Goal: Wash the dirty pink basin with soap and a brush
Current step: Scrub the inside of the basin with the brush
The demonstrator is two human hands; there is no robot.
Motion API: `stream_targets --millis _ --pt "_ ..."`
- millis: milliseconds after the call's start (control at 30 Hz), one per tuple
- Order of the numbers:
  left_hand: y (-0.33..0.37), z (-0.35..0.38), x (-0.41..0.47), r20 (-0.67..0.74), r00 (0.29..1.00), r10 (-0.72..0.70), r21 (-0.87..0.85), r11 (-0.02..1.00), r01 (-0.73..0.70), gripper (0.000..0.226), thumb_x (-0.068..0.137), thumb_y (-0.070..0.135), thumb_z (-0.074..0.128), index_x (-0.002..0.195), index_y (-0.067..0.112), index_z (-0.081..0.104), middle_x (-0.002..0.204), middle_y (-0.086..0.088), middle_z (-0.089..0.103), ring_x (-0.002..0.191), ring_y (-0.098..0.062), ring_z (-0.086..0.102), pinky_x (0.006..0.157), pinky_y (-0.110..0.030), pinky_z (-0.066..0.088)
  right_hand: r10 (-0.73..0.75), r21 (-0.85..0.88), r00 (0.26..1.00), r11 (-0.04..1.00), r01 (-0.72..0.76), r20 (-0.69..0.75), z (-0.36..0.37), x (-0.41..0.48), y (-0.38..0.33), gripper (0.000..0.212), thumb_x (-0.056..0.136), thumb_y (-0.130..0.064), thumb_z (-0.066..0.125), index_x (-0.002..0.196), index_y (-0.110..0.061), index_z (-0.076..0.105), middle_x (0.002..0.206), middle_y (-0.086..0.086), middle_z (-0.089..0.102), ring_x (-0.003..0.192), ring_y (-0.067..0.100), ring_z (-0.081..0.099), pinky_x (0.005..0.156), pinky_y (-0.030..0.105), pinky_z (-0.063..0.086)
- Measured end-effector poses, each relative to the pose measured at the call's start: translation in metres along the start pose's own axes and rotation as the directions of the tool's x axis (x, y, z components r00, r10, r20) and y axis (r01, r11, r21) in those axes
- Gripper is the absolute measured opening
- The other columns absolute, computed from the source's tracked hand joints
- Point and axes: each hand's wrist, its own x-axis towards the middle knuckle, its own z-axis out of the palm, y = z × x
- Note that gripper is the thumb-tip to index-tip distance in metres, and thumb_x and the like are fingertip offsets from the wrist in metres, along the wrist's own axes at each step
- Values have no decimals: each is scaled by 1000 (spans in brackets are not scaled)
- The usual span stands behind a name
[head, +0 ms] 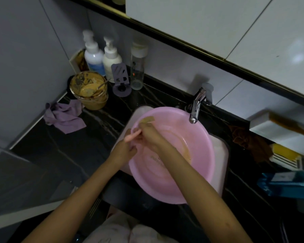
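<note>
The pink basin (197, 165) lies tilted in the sink under the faucet (195, 109). A brown smear (186, 149) runs down its inner right side. My left hand (125, 151) grips the basin's left rim. My right hand (147, 133) holds a brush (147, 119) by its pink handle, and the tan bristle head rests on the upper left rim. Two white pump bottles (93, 55) (111, 57) stand at the back left corner of the counter.
A dirty bucket (89, 88) of brown paste and a crumpled purple cloth (63, 114) sit on the black counter to the left. Beside them are a purple holder (120, 79) and a clear bottle (137, 67). To the right are a brown rag (249, 139), a yellow sponge (284, 151) and a blue object (288, 185).
</note>
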Motion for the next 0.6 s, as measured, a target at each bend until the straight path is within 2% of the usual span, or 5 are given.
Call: stream_targets --millis 33,67,100,400,600 --pt "-2 -3 -1 18 1000 3 15 1000 -4 73 71 24 53 140 9 33 116 -19 56 100 -25 61 85 -39 51 -46 444 998 894 56 -33 -13 7 12 36 98 -16 39 105 16 56 101 38 57 102 45 57 93 48 48" --pt "-2 -5 -2 29 999 15 34 999 -16 77 70 28 51 142 14 29 116 -14 55 100 -29 58 84 -42 51 -124 310 989 946 93 81 -31 19 10 46 94 -27 48 106 16 58 104 40 56 107 43 56 114 44 -15" --pt "-2 -6 -3 45 999 22 31 999 -23 77 70 29 51 142 16 27 115 -10 53 99 -28 57 83 -43 51 -203 53 966 976 214 -162 -47 28 5 42 88 -34 58 99 7 64 94 31 62 92 33 64 27 8 31" --pt "2 -3 -6 16 999 33 -16 999 -32 74 72 27 56 140 20 28 110 -4 56 94 -27 60 77 -39 52 146 -89 953 988 -126 267 -8 -28 5 28 100 -16 34 79 -11 53 69 6 57 65 17 57 67 31 50" --pt "1 -3 -8 49 998 39 3 999 -39 74 75 25 58 141 24 23 113 -6 54 99 -25 58 83 -46 53 109 435 980 900 -26 -166 -72 17 -22 22 97 -5 33 93 -8 55 67 4 55 47 9 52 43 19 45"
